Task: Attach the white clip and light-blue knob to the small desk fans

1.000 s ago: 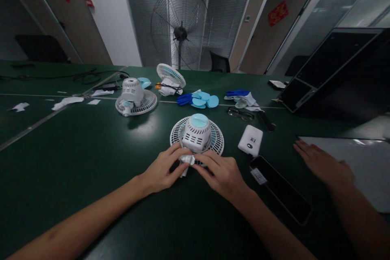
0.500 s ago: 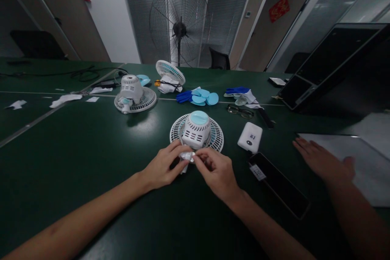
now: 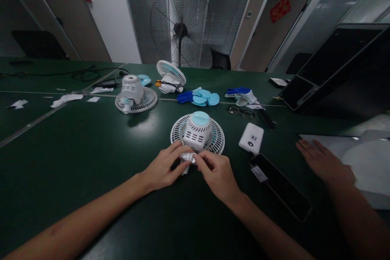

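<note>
A small white fan (image 3: 197, 131) lies face down on its grille, its motor housing with the light-blue cap pointing up. At its near edge is a small white part (image 3: 187, 157), possibly the fan's neck; fingers cover much of it. My left hand (image 3: 166, 166) grips that part from the left between thumb and fingers. From the right, my right hand (image 3: 217, 172) pinches its other end, with thumb and forefinger closed. Whether a smaller piece sits in the right fingertips is hidden.
Two more small fans, one face down (image 3: 132, 93) and one tilted (image 3: 170, 77), stand farther back. Beyond the fan are light-blue blades (image 3: 205, 97), gloves (image 3: 240, 94) and glasses (image 3: 240, 111). A power bank (image 3: 251, 138), a phone (image 3: 280, 187) and another person's hand (image 3: 326, 162) are rightward.
Both hands keep their grip, and the white part looks slightly turned between the fingers. At the right, a pale rounded shape has come into view beside the other person's hand.
</note>
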